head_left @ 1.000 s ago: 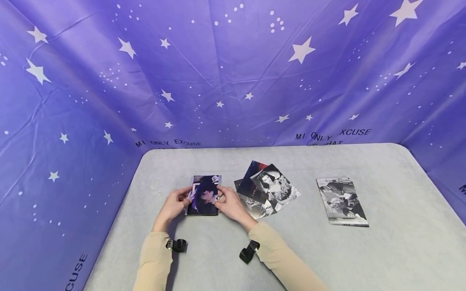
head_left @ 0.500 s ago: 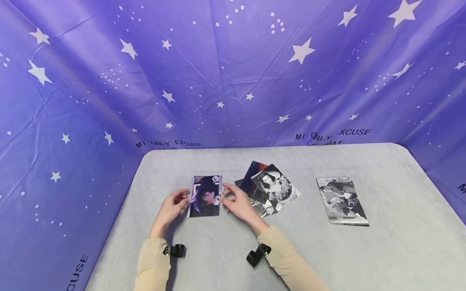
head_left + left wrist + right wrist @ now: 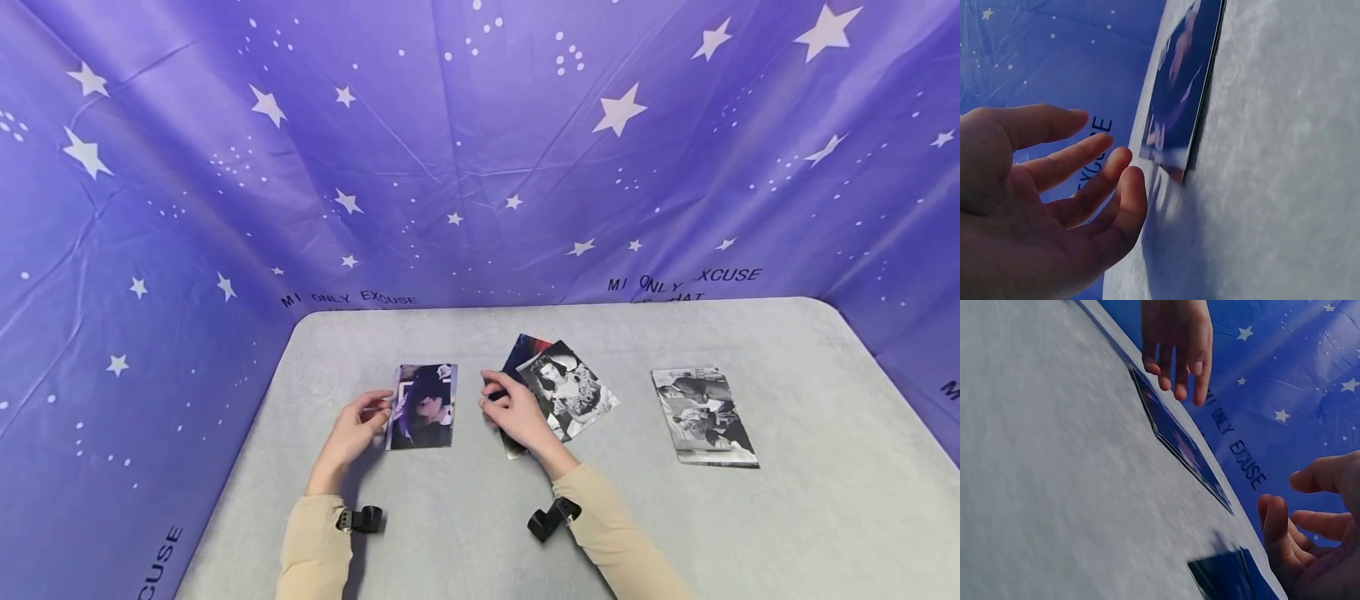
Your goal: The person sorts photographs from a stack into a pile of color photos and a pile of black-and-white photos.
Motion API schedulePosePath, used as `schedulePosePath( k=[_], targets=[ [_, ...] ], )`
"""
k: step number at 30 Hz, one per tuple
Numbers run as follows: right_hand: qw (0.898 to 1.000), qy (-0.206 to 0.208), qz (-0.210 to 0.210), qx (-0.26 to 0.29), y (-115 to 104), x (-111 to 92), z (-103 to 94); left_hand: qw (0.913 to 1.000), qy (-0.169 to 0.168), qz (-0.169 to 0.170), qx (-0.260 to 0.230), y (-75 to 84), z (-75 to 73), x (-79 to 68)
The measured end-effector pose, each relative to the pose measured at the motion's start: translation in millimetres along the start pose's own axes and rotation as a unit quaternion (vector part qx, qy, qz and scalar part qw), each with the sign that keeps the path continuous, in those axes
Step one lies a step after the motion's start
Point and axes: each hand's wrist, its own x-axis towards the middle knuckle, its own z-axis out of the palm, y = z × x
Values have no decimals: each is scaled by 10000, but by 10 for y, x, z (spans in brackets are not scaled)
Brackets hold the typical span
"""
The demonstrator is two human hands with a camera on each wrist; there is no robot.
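A stack of photo cards (image 3: pixel 426 408), topped by a purple-toned picture, lies squared up on the grey table. Beside its left edge is my left hand (image 3: pixel 351 429), fingers relaxed and holding nothing; in the left wrist view the hand (image 3: pixel 1079 187) stands just apart from the stack (image 3: pixel 1179 94). My right hand (image 3: pixel 519 415) hovers over the left side of a loose, fanned pile, loosely curled with nothing in it. That pile shows a black-and-white portrait card (image 3: pixel 573 392) on top and a dark red-and-blue card (image 3: pixel 525 348) under it. My right hand partly hides the lower cards.
Farther right lies another stack with a black-and-white picture (image 3: pixel 707 417) on top. The grey table (image 3: pixel 600 533) ends at a purple star-printed cloth (image 3: pixel 480 150) behind and at the sides. A black wrist camera (image 3: pixel 363 519) sits on each forearm.
Both hands have let go of the purple-topped stack. My right hand has moved right, over the fanned pile; my left hand has drawn back slightly and stays beside the stack.
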Motion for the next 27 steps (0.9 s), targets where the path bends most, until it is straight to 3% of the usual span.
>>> schedulePosePath(
  k=[6,13,27],
  targets=[
    [9998,89,146,37,-104,-52,-180,9998,-68,35,-203,45,71,-34],
    [9994,300,190,-2,66,-19,-344,9995,-114,95,-262,82,164,-43],
    [9974,556,281,-372,71,-83,-668,9984,-357,214,-383,141,375,-38]
  ],
)
